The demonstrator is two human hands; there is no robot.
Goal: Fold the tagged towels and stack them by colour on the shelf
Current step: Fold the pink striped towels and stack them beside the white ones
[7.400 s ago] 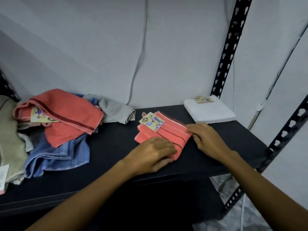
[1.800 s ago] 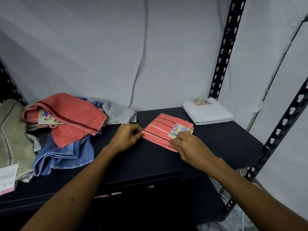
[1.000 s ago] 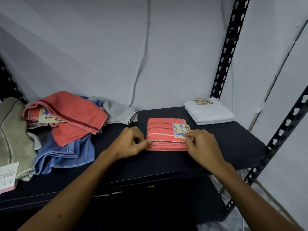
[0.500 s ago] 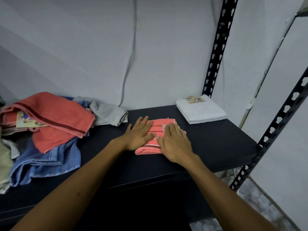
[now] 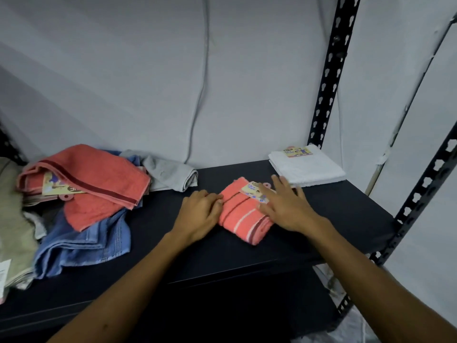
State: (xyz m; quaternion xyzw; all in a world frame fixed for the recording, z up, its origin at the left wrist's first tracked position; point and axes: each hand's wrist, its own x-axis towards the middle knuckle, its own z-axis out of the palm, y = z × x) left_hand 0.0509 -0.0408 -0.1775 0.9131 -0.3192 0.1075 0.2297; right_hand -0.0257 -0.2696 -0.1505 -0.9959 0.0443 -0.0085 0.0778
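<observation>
Both hands flat and relaxed, the left hand (image 5: 200,214) and right hand (image 5: 284,206) press the folded coral towel (image 5: 243,214) mid-shelf (image 5: 173,233), likely next placed beside the white towel (image 5: 306,167) at two o'clock.

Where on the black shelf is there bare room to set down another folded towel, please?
Bare black shelf lies between the unfolded towel heap on the left and the folded coral striped towel; more along the front edge and right of the right hand, below the folded white towel. The left end is crowded.
</observation>
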